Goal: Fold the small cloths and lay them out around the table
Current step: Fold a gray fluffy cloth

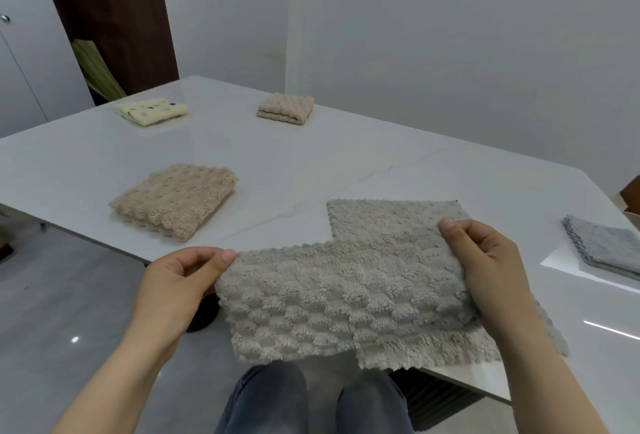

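Grey cloth (346,281), part-folded, pinched at both sides.
Left hand (180,281) and right hand (491,267) gripping its edges; grey folded cloth (602,246) cut off at frame edge; no legible writing.

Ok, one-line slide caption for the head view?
Both hands, left and right, fold a grey-beige textured cloth at the white marble table edge; four folded cloths already laid out.
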A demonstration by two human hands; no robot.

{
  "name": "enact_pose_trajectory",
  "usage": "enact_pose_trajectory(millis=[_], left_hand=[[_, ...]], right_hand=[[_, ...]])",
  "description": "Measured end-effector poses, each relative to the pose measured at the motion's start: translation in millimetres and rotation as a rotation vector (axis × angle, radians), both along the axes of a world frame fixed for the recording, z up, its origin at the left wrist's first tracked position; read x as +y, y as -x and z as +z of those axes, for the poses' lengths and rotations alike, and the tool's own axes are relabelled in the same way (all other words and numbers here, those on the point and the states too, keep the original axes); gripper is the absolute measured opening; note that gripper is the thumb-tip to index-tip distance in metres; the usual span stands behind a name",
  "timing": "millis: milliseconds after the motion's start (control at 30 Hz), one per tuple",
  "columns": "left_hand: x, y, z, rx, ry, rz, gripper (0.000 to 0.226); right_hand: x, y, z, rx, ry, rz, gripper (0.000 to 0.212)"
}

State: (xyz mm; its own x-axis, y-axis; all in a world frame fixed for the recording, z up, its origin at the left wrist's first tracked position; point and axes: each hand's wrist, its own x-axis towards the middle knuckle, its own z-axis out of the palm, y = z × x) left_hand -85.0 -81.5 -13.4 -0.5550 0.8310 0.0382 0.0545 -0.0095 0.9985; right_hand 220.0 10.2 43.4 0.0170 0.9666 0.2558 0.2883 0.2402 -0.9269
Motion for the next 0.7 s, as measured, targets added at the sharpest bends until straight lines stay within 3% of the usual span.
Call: enact_pose_trajectory(millis=[100,300,500,700], left_hand=[[-0.9,1.2,-1.2,0.028,-0.006,-0.066,0.03],[5.0,-5.0,0.8,0.2,-0.096,0.125,0.026],[9.5,-13.2,10.4,0.396,-0.166,0.214,0.022],[18.4,-12.3,14.6,0.39,-0.123,0.227,0.011]], right_hand=[[-2.8,-1.2,3.5,0.007,-0.008,0.052,0.043],[-9.8,-0.7,12.8,0.069,-0.039,0.194,0.043],[-1.1,6.6,3.4,0.001,-0.088,0.079,0.023],[14.0,13.2,-5.7,-0.136,-0.185,-0.028,0.021]])
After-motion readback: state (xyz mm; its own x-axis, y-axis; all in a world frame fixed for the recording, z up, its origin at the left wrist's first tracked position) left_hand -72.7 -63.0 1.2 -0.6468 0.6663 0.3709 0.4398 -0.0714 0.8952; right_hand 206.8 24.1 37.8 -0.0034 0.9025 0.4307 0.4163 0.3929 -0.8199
